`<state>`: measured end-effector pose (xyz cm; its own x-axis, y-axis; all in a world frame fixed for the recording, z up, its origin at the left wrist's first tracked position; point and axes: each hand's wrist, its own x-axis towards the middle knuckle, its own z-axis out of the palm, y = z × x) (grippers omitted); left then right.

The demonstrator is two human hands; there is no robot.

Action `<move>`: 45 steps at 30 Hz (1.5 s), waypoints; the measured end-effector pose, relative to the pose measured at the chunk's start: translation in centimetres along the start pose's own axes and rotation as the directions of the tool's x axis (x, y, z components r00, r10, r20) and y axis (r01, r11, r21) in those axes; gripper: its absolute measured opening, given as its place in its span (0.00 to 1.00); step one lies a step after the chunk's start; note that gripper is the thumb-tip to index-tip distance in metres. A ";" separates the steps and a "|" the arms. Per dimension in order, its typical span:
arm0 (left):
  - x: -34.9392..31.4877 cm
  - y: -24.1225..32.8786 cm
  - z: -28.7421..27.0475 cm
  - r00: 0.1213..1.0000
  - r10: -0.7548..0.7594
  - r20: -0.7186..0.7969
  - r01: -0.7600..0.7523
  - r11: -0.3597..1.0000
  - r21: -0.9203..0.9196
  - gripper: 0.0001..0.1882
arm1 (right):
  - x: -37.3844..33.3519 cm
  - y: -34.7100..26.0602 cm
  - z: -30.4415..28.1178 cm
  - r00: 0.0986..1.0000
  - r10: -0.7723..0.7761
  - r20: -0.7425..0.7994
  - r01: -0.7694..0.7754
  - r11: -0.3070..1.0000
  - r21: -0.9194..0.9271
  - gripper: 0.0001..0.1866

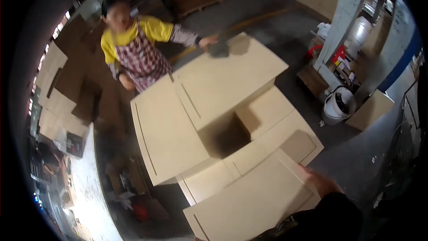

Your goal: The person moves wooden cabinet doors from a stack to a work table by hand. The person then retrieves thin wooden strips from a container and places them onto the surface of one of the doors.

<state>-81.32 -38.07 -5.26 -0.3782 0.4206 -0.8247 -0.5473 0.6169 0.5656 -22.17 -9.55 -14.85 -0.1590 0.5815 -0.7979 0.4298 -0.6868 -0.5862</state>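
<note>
Head camera view, left to right. Far left there's a bright white bench [91, 187] with a dark box [74, 145] on it. Next, a co-worker [141, 58] in a yellow top and checked apron stands on the far side, one arm stretched out to a dark blurry thing [219, 50] on the boards; no idea what it is.

Middle is where the work's at: a left panel [167, 138] and a far panel [236, 73] lie over some lower panels [267, 109], with a dark gap between. Closest to us is the near panel [249, 196], overlapping the lot. The worker's right hand [317, 180] has hold of its right edge. Left hand [199, 239] is maybe a sliver at the near edge, so I can't tell what it's doing.

I'd call it partway: grooves are already in several boards and the layers are laid out, but the near panel doesn't look settled yet. How many are left, dunno.

Off right, a white bucket [339, 105] stands by a scuffed bluish post [345, 22].

Brands or writing? Box print's too small to read, and I can't spot any lettering on the boards.
</note>
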 end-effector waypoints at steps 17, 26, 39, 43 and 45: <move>-23.0 -1.3 45.2 0.725 0.089 0.683 -0.506 0.741 0.441 0.45 | -39.2 29.5 -29.7 0.685 -0.252 -0.684 0.729 0.214 0.651 0.40; -32.6 -13.5 78.3 0.411 -0.210 0.887 -0.681 0.577 0.452 0.44 | -53.5 46.5 -35.0 0.440 0.303 -0.845 0.849 0.165 0.501 0.42; -51.7 -41.0 130.2 -0.039 -0.640 0.767 -0.866 0.405 0.294 0.42 | -57.3 64.5 -46.7 -0.086 0.763 -0.641 0.996 0.054 -0.070 0.45; -59.6 -53.4 142.8 -0.138 -0.728 0.671 -0.903 0.371 0.217 0.42 | -58.3 68.5 -51.2 -0.240 0.751 -0.615 0.962 0.102 -0.252 0.40; -63.5 -60.2 148.4 -0.174 -0.763 0.623 -0.916 0.358 0.182 0.42 | -58.7 71.7 -54.7 -0.345 0.810 -0.474 0.937 0.264 -0.229 0.41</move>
<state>86.42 -3.22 12.54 0.9483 -0.1298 -0.2897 0.2865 -0.0429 0.9571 66.64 -69.05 -2.36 0.8243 -0.5502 -0.1332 0.1686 0.4632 -0.8701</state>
